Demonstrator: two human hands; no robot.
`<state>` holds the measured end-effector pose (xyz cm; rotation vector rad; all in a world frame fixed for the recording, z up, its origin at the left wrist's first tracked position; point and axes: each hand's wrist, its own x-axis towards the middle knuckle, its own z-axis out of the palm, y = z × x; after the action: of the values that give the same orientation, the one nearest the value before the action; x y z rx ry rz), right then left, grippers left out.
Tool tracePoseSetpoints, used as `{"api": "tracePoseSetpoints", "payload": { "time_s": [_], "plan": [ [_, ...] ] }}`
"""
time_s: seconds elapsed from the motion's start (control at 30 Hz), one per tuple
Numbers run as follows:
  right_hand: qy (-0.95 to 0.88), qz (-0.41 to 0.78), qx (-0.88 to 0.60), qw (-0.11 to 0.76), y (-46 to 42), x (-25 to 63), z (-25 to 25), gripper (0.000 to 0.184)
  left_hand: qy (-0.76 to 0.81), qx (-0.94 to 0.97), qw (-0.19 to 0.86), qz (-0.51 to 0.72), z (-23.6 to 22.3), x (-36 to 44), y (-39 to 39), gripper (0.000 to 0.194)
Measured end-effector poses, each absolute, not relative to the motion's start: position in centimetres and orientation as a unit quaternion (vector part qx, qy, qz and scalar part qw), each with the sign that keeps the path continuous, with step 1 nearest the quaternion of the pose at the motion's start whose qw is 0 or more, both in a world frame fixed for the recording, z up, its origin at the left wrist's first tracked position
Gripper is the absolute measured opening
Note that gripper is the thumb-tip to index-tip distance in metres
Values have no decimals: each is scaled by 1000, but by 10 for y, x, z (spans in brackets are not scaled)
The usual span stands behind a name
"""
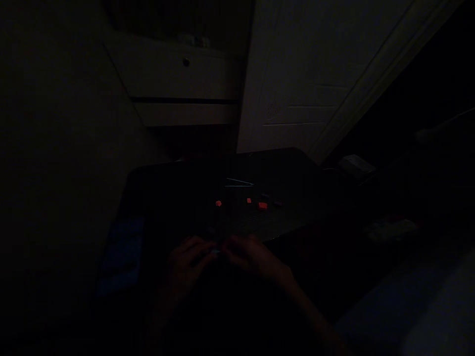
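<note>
The scene is very dark. My left hand (189, 264) and my right hand (250, 257) meet at the near edge of a dark table (166, 198), fingers curled together around something small and pale (215, 252) that I cannot make out. Just beyond my hands lie small red pieces: one (218, 203) on the left, one (249, 200) in the middle and a larger one (262, 205) to the right. A thin pale stick-like thing (239, 183) lies farther back on the table.
A blue object (124, 252) sits at the table's left edge. A pale cabinet with a knob (185, 74) stands behind, and a white door (315, 74) to its right. Dim pale items (356, 165) lie at the right.
</note>
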<state>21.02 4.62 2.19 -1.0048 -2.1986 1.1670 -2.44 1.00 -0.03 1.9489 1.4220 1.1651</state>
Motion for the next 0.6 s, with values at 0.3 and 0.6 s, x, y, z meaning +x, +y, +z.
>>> {"api": "tracePoseSetpoints", "payload": {
  "time_s": [0.3,0.6],
  "plan": [
    [-794,428,-359,241,48,217,22,12,534,694,262,406,2,-25,9,12],
    [-801,430,-348,230,50,213,24,15,533,711,238,391,5,-23,11,11]
  ]
}}
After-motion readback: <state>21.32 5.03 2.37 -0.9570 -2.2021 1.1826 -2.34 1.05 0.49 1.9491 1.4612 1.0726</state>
